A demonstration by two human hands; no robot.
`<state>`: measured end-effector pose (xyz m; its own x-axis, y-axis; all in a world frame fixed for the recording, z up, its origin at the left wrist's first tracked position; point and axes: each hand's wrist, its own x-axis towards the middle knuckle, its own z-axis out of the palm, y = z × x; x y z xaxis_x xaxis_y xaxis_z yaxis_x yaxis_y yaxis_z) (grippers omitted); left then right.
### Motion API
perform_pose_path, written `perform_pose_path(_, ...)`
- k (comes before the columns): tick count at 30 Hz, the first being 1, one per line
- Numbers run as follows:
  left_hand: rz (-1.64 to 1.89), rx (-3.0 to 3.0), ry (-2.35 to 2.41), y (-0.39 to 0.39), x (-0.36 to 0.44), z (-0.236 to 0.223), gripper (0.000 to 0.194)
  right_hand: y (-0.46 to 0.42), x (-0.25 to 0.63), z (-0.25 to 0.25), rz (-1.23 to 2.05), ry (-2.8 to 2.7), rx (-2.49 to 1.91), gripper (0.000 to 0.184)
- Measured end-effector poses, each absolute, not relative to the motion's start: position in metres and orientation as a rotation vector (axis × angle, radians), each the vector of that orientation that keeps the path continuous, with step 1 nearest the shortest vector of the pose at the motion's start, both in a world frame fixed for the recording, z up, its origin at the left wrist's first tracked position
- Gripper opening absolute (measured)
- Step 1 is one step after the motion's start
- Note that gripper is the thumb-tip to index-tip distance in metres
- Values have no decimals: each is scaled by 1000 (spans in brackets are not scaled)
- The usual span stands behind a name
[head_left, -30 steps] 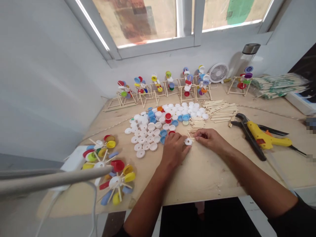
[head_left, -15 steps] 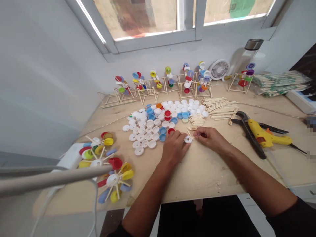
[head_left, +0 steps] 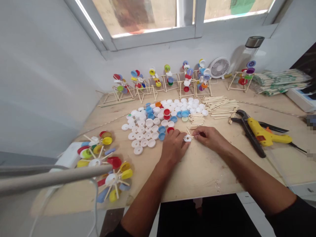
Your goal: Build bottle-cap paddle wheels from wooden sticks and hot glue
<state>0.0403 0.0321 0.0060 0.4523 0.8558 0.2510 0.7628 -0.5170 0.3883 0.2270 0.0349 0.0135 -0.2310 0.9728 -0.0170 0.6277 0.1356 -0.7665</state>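
White bottle cap (head_left: 187, 138) lies lower centre between both hands, left hand (head_left: 174, 148) curled at its rim, apparently bracing it though the grip is unclear, right hand (head_left: 209, 138) pinching a wooden stick (head_left: 192, 137) against it.

Probably craft workshop: plywood bench (head_left: 204, 177), glue gun (head_left: 261, 136).

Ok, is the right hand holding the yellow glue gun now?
No, the yellow glue gun lies on the wooden board, apart from the right hand.
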Motion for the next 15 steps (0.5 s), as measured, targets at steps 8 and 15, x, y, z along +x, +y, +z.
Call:
perform_pose_path(8,594,2477,1415,32,40,7,20,35,227,11,884,-1949,-1541,12)
perform_pose_path(15,609,2486,1418,32,40,6,20,34,226,13,856,-1959,-1563,13)
